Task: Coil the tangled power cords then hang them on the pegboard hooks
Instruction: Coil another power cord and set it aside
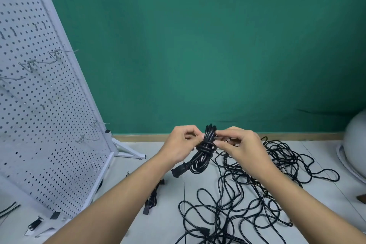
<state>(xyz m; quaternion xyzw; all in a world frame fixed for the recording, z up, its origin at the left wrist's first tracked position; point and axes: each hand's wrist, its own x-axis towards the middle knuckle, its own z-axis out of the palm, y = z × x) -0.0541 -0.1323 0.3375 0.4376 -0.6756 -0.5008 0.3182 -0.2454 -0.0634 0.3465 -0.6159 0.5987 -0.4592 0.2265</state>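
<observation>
- The coiled cord (205,152) is hanging in the air between both hands, low in front of the green wall (198,45), with a few turns wound round its waist and its plug (178,171) dangling at the lower left
- The left hand (179,144) is curling round the bundle's waist from the left; the right hand (239,144) is pinching it from the right near the wrap, thumb against fingertips
- The bundle is looking light and rubbery, springy enough to loosen if let go; gripping the wrapped waist is probably safest, leaving the top loop free for a hook
- The tangle of cords (247,194) is sprawling on the floor (326,204) below and to the right; a smaller dark bundle (152,199), seemingly another cord, is lying to its left
- The pegboard (39,115) is standing at the left, well apart, its wire hooks (63,52) carrying nothing
- The fingers are hiding what the right hand is pinching, loose tail or second plug; the frame's edges are cutting off the tangle's bottom and a white round thing (356,144) at the right
</observation>
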